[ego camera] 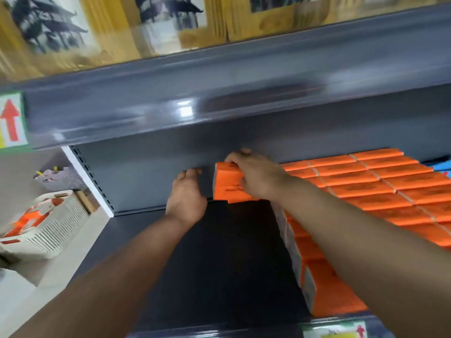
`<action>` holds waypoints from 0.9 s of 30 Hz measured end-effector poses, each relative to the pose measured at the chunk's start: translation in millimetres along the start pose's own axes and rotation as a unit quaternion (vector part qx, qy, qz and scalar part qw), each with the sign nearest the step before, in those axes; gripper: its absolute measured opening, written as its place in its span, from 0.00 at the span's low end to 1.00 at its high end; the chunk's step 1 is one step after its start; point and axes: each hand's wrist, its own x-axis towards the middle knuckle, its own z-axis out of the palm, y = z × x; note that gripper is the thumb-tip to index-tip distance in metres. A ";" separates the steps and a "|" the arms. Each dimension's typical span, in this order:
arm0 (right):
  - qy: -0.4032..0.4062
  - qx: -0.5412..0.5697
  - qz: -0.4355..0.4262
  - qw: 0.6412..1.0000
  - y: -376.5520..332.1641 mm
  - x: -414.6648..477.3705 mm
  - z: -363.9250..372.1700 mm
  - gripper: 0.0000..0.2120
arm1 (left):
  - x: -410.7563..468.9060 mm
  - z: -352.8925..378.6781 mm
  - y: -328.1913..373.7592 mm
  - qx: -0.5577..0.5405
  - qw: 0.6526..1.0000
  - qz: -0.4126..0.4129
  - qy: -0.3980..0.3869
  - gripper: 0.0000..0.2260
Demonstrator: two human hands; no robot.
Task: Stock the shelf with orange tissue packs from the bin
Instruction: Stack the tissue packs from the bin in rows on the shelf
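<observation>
Both forearms reach into a dark grey shelf [219, 252], toward its back panel [146, 172].

Right hand [253, 176]: just above centre of view, clamped on one orange tissue pack [227, 189]. The fingers are curled over the pack's top edge and the palm covers its right end. The thumb's position cannot be told.

The held pack stands upright against the back panel. It is at the 9 o'clock end of the stocked packs [380, 191] and just beside them. Whether its lower edge rests on the shelf cannot be told.

Left hand [186, 198]: at 9 o'clock of the held pack, near it, with a strip of grey panel showing between them. The fingers are together, loosely bent toward the back panel, and nothing is seen in them. Whether the tips touch the panel cannot be told.

The stocked packs fill the shelf from centre to 3 o'clock, in tight rows running from the back panel to the front edge.

At 8 o'clock, outside the shelf, a white slotted bin [61, 230] holds more orange packs [31, 219].

At 12 o'clock is the upper shelf lip [244, 93], with blurred yellow packages [219, 23] above it. A red-arrow label [11, 120] sits at 9 o'clock, and another label [334, 331] at 5 o'clock.
</observation>
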 end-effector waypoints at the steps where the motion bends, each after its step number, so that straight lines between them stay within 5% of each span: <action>1: -0.013 -0.022 0.005 1.000 1.0 3.4 8.8 0.24 | -1.2 1.5 -2.2 -0.001 1.000 -0.003 -0.023 0.25; 9: -0.036 -0.090 0.084 0.992 23.6 9.9 49.6 0.22 | -8.2 44.7 -2.8 -0.090 0.970 -0.038 -0.222 0.26; 17: -0.030 -0.101 0.075 0.992 22.6 13.0 54.9 0.19 | -5.9 51.4 10.1 -0.151 0.961 -0.060 -0.222 0.17; 27: 0.007 -0.161 0.031 0.986 -7.2 -48.9 5.6 0.21 | -56.5 -2.6 29.9 0.068 0.983 0.061 -0.159 0.19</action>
